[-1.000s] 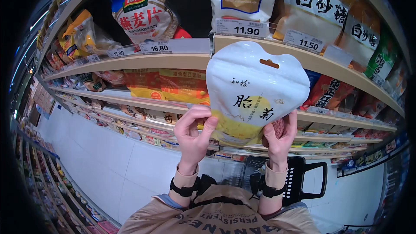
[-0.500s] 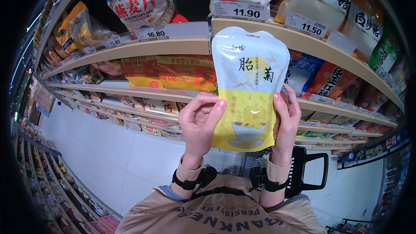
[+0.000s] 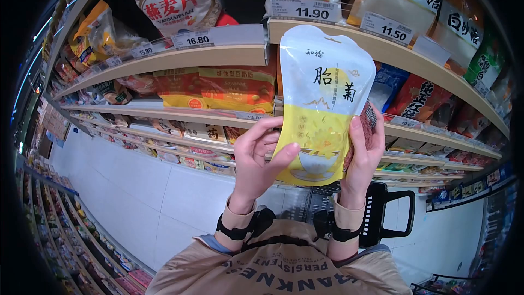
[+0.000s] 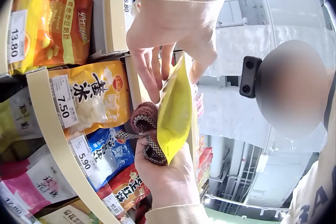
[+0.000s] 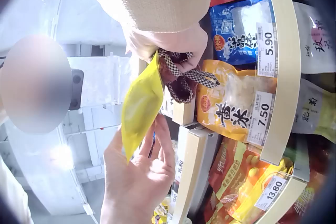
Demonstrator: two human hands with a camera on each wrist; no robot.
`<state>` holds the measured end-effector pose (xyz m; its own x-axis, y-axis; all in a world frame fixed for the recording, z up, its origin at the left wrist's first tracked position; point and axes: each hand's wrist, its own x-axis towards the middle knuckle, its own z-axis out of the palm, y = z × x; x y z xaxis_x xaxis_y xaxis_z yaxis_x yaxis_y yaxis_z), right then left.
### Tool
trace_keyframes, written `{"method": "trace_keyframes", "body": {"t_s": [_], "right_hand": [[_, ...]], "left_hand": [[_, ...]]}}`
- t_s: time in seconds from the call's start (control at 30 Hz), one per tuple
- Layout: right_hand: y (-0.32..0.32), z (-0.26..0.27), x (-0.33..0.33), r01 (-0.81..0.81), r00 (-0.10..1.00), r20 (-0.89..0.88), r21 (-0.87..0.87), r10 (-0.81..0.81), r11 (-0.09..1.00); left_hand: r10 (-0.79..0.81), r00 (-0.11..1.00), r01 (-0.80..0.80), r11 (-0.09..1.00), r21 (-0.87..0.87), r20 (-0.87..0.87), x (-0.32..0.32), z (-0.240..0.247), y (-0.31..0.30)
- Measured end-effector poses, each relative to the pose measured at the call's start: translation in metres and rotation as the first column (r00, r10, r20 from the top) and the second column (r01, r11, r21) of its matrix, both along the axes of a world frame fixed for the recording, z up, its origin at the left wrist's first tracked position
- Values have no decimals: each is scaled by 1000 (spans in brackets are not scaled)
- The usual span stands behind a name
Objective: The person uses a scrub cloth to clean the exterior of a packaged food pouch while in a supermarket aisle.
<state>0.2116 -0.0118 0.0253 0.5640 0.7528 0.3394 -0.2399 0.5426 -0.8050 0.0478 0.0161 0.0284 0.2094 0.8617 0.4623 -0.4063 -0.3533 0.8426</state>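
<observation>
A white and yellow pouch [image 3: 322, 104] with dark lettering is held upright, its printed front facing the head camera. My left hand [image 3: 255, 158] is at its left edge, thumb lying over the front and fingers behind. On the other side my right hand [image 3: 364, 155] pinches the lower right edge, thumb on the front. A reddish-brown item with a checkered cord [image 4: 144, 119] is tucked in the right hand behind the pouch. From the right wrist view the pouch [image 5: 142, 108] shows edge-on, with the left hand [image 5: 139, 176] below it.
Shelves with price tags [image 3: 199, 39] face me, stocked with an oat bag [image 3: 177, 5], white sugar bags [image 3: 401, 0] and orange bags [image 3: 237, 88]. A black basket or cart with a handle [image 3: 397, 214] stands below, over the pale tiled floor [image 3: 128, 196]. More shelving lines the left.
The pouch has swung from tilted back to facing me, then shifted slightly right and up. Both hands moved with it, and the left thumb has slid further over the front.
</observation>
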Motion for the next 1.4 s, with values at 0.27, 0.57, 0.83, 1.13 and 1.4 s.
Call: {"method": "trace_keyframes", "body": {"t_s": [0.27, 0.57, 0.83, 1.13, 1.4], "right_hand": [[4, -7, 7, 472, 851, 246, 33, -465, 881], [-7, -2, -16, 284, 781, 531, 167, -329, 944], [-3, -3, -32, 147, 938, 312, 43, -153, 988], [-1, -4, -18, -157, 986, 54, -19, 158, 987], [-3, -4, -5, -345, 926, 133, -80, 353, 935]], "left_hand": [[147, 957, -110, 982, 156, -250, 2, -5, -1], [760, 608, -437, 561, 703, -229, 16, -6, -4], [636, 632, -110, 640, 761, -444, 5, 1, -12], [530, 759, -254, 776, 578, -378, -15, 10, -2], [-170, 981, 144, 960, -241, -91, -22, 3, 3]]}}
